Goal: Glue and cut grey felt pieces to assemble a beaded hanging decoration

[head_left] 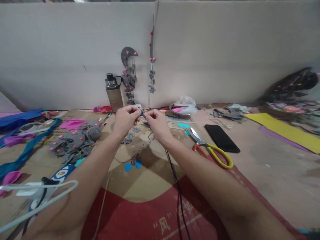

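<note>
Both hands are raised over the middle of the table, fingertips almost meeting. A small dark blue piece is pinched between them; its exact kind is too small to tell. My left hand has thumb and forefinger closed on one side of it, and my right hand closes on the other. Below them a grey cord trails across cardboard to two blue heart-shaped cutouts. Small grey felt flowers lie just under my left hand.
Yellow-handled scissors and a black phone lie right. Grey felt pieces with pink balls and a blue ribbon are left. A bottle stands at the back near hanging felt moons. A white cable crosses front left.
</note>
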Demonstrator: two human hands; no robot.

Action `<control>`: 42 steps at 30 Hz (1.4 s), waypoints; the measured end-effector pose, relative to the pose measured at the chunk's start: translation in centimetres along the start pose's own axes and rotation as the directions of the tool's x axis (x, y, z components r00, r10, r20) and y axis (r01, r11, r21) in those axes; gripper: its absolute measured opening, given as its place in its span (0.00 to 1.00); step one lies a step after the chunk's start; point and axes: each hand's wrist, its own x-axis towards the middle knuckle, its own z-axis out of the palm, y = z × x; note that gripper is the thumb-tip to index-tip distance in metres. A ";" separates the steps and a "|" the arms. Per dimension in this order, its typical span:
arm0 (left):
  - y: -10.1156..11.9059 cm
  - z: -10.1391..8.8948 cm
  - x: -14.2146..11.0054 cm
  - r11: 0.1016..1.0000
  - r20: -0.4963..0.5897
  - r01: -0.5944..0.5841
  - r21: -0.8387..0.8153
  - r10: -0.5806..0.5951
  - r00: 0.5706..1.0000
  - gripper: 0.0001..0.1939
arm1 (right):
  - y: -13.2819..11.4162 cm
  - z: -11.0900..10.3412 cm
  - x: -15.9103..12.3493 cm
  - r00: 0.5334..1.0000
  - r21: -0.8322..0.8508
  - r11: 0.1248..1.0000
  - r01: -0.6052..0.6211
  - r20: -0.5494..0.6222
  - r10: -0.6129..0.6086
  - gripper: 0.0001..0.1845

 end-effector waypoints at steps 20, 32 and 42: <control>-0.2 0.9 -0.1 0.967 0.075 0.058 -0.249 -0.040 0.996 0.07 | -1.3 -0.2 -0.1 0.957 0.475 0.832 -0.285 0.092 0.275 0.09; 0.3 0.3 0.2 0.902 0.298 0.320 -0.290 -0.233 0.926 0.07 | -1.1 -0.3 0.1 0.954 0.401 0.873 -0.277 0.005 0.300 0.06; 0.3 0.3 0.0 0.937 0.257 0.278 -0.212 -0.221 0.941 0.10 | -0.7 -0.4 0.2 0.971 0.259 0.939 -0.226 -0.019 0.239 0.05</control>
